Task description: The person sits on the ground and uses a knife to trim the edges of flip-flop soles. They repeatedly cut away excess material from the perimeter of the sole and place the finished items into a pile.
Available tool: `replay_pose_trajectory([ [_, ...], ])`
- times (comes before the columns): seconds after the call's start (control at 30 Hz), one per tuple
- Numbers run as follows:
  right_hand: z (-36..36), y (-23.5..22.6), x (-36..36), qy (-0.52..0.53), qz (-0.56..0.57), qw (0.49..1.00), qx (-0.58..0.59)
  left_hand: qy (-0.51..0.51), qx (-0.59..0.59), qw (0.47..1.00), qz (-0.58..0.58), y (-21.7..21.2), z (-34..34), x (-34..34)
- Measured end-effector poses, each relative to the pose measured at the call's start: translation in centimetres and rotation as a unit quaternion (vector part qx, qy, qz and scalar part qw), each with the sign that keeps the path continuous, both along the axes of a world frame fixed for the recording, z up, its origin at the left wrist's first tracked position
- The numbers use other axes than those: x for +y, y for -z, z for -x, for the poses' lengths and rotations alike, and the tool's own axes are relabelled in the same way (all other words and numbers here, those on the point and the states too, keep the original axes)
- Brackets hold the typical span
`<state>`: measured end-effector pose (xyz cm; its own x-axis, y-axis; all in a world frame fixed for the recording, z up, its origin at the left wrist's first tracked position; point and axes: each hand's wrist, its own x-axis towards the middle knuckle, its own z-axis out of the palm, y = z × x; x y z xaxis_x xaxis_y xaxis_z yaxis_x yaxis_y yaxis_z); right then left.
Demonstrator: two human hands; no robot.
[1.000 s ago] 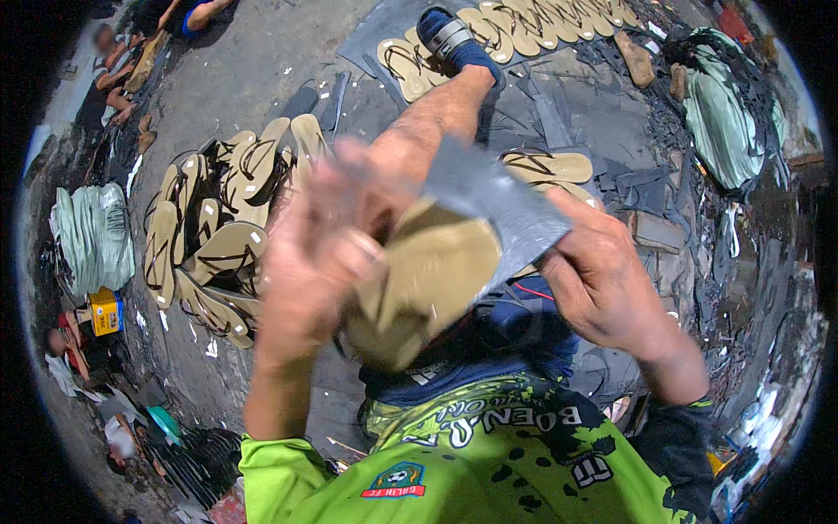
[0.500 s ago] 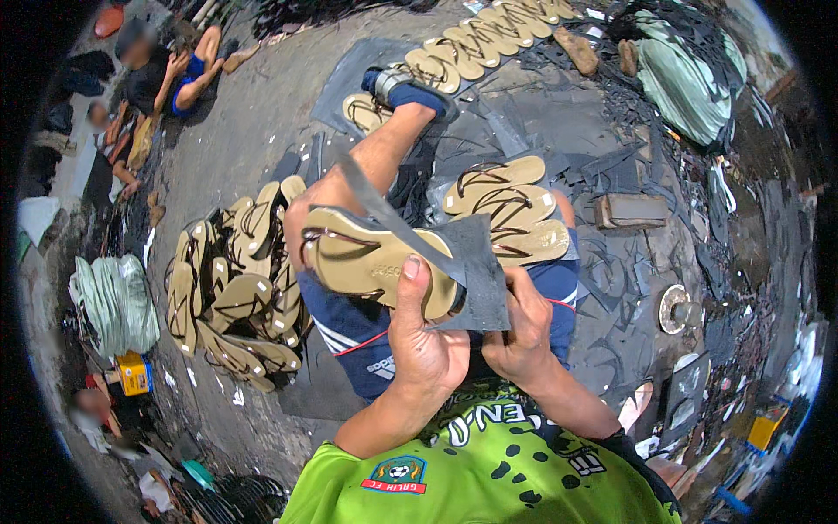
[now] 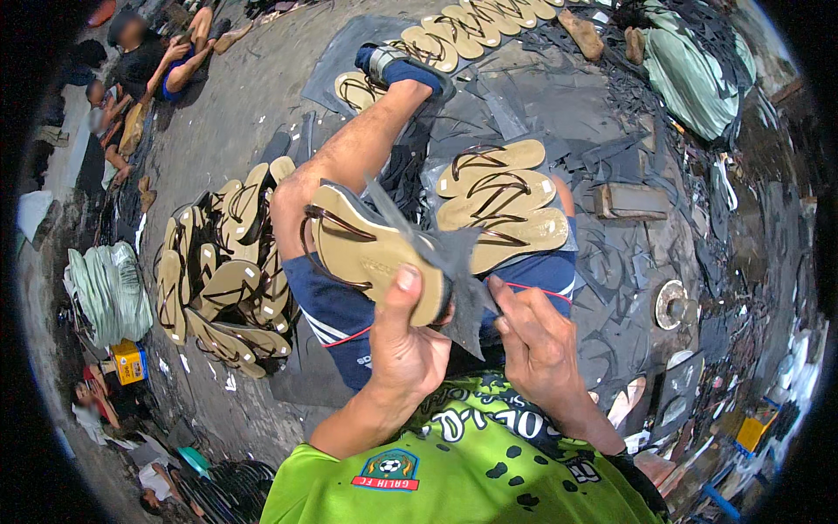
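My left hand (image 3: 403, 345) grips a tan flip-flop (image 3: 362, 249) with dark brown straps by its rounded end, thumb pressed on the footbed. A loose flap of black rubber sheet (image 3: 463, 284) hangs from the sole's edge, and a thin trimmed strip (image 3: 390, 210) sticks up from it, blurred. My right hand (image 3: 541, 345) is beside the flap's right edge with fingers curled together; what they hold is hidden. Across my right thigh lie several finished-looking flip-flops (image 3: 497, 196) side by side.
A heap of tan flip-flops (image 3: 227, 279) lies to my left. More stand in a row (image 3: 476, 26) at the far side. Black rubber scraps (image 3: 611, 288), a rectangular block (image 3: 630, 202) and a pale green sack (image 3: 685, 79) are at right. Other people (image 3: 144, 61) sit at far left.
The flip-flop has tilted more steeply in my left hand. The rubber flap has twisted and folded downward. My right hand has shifted slightly right and down, with its fingers rearranged.
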<state>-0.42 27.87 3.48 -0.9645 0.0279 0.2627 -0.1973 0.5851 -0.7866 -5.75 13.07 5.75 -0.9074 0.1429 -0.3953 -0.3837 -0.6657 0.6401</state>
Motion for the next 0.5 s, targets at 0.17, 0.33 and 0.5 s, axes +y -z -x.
replay_pose_trajectory([
  [0.17,1.1,-1.9,0.1,-0.042,0.022,0.997,-0.061,0.049,-0.024,0.999,-0.005,0.8,-0.9,-1.0],
  [0.33,0.8,-1.9,1.2,-0.106,0.027,0.988,-0.106,0.051,-0.026,0.998,0.020,2.2,-1.9,-1.8],
  [0.5,1.3,-0.8,1.1,-0.171,0.030,0.977,-0.123,0.136,-0.063,0.987,0.061,4.7,-3.3,-4.7],
])
